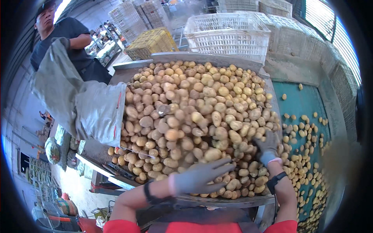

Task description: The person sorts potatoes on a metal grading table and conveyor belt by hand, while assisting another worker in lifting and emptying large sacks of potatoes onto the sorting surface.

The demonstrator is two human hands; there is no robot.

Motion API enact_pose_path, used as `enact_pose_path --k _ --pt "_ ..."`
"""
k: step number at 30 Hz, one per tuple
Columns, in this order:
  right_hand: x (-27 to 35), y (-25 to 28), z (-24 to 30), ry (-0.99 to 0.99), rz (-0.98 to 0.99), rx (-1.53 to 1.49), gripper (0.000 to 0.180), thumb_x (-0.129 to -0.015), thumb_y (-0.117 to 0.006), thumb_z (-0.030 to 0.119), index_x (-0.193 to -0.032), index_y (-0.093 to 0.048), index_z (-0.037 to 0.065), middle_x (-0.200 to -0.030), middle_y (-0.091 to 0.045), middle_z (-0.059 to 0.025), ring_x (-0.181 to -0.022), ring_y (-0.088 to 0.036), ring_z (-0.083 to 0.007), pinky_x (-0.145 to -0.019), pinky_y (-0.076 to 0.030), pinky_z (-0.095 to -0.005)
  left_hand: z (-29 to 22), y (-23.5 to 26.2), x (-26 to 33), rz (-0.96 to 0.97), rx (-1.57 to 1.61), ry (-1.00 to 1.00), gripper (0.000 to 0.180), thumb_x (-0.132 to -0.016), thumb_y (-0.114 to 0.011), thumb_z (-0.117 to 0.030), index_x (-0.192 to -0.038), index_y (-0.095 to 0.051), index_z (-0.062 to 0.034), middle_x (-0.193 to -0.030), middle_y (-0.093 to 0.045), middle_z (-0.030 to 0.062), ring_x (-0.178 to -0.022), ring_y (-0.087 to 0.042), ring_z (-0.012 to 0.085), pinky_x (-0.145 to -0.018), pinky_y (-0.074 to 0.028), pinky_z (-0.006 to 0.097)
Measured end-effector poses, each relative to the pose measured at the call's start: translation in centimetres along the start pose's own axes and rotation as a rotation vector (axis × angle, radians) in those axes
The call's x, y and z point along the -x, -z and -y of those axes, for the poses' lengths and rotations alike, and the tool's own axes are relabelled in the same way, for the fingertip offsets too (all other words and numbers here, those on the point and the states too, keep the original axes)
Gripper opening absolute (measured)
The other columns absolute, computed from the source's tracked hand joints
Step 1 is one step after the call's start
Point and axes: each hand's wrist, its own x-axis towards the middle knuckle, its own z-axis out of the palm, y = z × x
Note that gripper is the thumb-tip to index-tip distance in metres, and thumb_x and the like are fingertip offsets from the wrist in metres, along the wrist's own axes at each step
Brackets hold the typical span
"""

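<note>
A large heap of potatoes (186,116) covers a metal-edged sorting table in front of me. My left hand (204,176), in a grey glove, lies flat over the near side of the heap with its fingers stretched to the right. At the heap's right side, my right hand (268,147), also gloved in grey, rests against potatoes with its fingers apart; the fingertips are partly hidden among them. Neither hand grips anything. From the left, the mouth of a grey sack (97,108) lies against the heap, its other end held up by a co-worker's gloved hand (62,42).
A green conveyor belt (307,99) with scattered potatoes runs along the right. Behind the table stand a white plastic crate (227,35) and a yellow crate (151,42). More crates line the far right wall. Filled sacks (62,145) sit on the floor at left.
</note>
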Motion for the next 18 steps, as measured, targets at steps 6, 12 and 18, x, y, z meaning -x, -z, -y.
enact_pose_path --k 6,12,18 --pt "0.9 6.6 -2.5 -0.688 0.025 -0.041 0.07 -0.079 -0.067 0.028 -0.142 -0.036 0.027 -0.154 -0.013 -0.0159 -0.139 -0.019 -0.0339 -0.113 -0.019 -0.0404 9.2 4.7 21.0 -1.068 -0.209 0.27 0.075 -0.077 -0.069 -0.003 -0.141 -0.029 0.0045 -0.143 -0.035 0.0193 -0.132 -0.037 0.0283 -0.105 -0.034 0.037" --pt "0.3 8.1 9.2 -0.095 -0.327 -0.423 0.063 -0.075 -0.068 0.02 -0.133 -0.045 0.01 -0.133 -0.042 -0.0236 -0.127 -0.034 -0.0409 -0.109 -0.027 -0.044 24.3 13.0 46.0 -1.764 -0.633 0.915 0.114 -0.07 -0.081 -0.037 -0.147 -0.006 0.0003 -0.148 -0.018 0.0273 -0.135 -0.026 0.0326 -0.111 -0.022 0.04" --pt "5.6 12.9 30.8 0.952 0.048 -0.632 0.055 -0.076 -0.066 0.027 -0.127 -0.052 0.015 -0.136 -0.042 -0.0177 -0.129 -0.037 -0.0359 -0.105 -0.034 -0.0437 37.7 19.3 52.0 -1.561 -0.118 0.816 0.103 -0.07 -0.078 -0.036 -0.141 -0.014 0.0019 -0.141 -0.024 0.0259 -0.13 -0.03 0.0305 -0.106 -0.03 0.038"
